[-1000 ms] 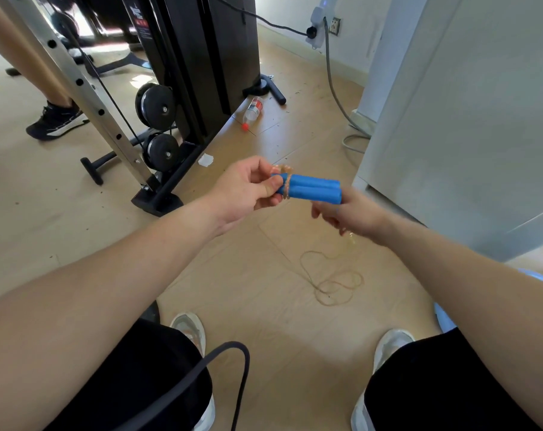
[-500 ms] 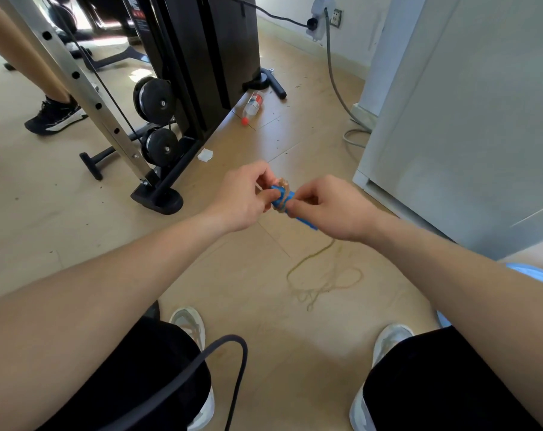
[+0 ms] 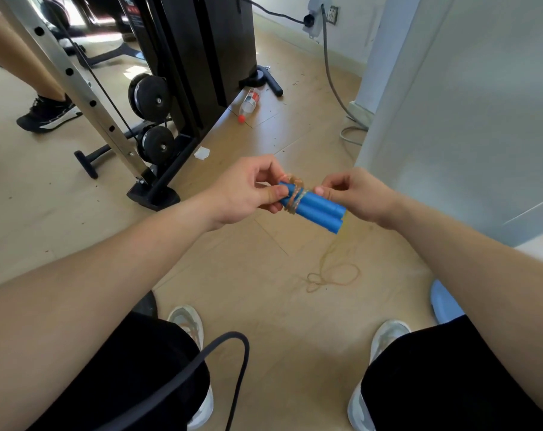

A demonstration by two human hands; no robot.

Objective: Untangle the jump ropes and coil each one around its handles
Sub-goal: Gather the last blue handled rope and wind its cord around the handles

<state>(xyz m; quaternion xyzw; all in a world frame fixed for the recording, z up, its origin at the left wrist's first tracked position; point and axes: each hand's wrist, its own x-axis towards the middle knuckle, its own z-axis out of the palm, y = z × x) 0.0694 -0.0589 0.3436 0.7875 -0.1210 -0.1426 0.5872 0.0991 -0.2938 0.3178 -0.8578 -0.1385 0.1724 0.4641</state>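
- Between left hand [image 3: 245,194] and right hand [image 3: 357,194]: two handles [image 3: 318,209], rope [image 3: 296,199] wound round them.
- Left hand grips handle ends.
- Right hand pinches rope; slack hangs below.

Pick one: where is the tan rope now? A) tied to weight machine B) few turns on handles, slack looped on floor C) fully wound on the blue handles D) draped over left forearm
B: a few turns of the tan rope wrap the blue handles in the left hand; the slack hangs to a loose loop on the floor.
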